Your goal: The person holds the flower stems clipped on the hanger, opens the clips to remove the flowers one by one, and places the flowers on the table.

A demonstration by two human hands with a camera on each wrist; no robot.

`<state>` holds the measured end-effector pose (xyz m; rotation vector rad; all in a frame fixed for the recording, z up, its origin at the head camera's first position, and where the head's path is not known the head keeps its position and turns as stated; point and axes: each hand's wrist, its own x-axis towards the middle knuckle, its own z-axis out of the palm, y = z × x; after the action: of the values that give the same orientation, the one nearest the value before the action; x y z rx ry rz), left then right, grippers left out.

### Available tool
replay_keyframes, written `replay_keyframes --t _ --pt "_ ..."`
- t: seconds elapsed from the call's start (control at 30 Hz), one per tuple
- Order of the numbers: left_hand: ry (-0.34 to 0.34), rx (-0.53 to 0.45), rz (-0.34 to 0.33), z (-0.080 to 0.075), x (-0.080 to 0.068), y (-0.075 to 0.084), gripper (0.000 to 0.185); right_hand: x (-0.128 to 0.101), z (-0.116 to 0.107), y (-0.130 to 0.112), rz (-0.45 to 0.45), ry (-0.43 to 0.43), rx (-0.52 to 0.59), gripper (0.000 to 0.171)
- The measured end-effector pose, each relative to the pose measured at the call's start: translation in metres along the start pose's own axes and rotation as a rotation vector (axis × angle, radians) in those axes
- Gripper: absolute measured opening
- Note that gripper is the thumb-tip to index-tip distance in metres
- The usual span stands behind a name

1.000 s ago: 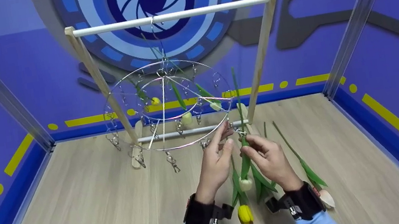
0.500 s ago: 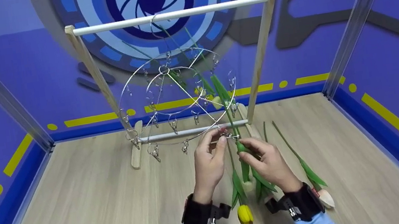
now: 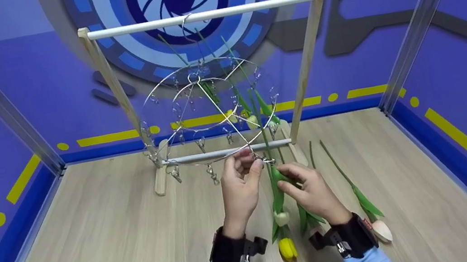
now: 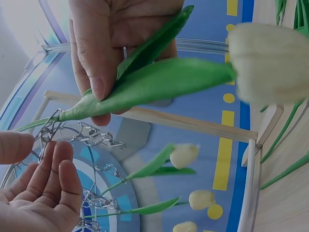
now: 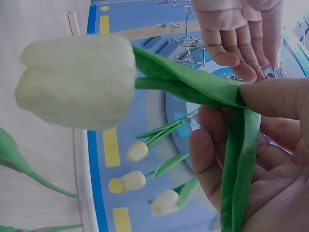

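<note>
A wire ring [image 3: 151,101] of small clips hangs tilted from a wooden rack [image 3: 314,42] on a pale tabletop [image 3: 93,242]. The left hand [image 3: 238,189] pinches a clip [image 3: 265,160] at the ring's near right edge, thumb and fingers closed on it. Just right of it, the right hand [image 3: 311,193] pinches the stem and leaf of a white tulip [image 3: 281,218]. The tulip's long axis runs near to far: its bloom hangs down toward the viewer, its stem end points up at the clip, almost touching. Both hands sit close together at the clip. More tulips hang from far clips; a yellow tulip [image 3: 286,249] and others lie on the tabletop below.
</note>
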<state>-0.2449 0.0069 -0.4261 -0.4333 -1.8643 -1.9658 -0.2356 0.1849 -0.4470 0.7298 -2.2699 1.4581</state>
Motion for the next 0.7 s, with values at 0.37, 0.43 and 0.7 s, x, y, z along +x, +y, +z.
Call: replay_keyframes --t 0.37,0.43,0.7 --pt "-0.027 0.002 -0.073 -0.011 0.003 0.004 0.018 0.002 0.002 -0.001 -0.04 -0.003 -0.014 0.021" --pt "-0.037 0.005 -0.082 -0.013 0.004 0.004 0.017 0.002 0.002 -0.001 -0.041 -0.007 -0.02 0.018" --pt "-0.095 0.024 -0.066 -0.018 0.004 0.004 0.03 0.001 0.006 0.002 -0.092 -0.045 0.008 0.016"
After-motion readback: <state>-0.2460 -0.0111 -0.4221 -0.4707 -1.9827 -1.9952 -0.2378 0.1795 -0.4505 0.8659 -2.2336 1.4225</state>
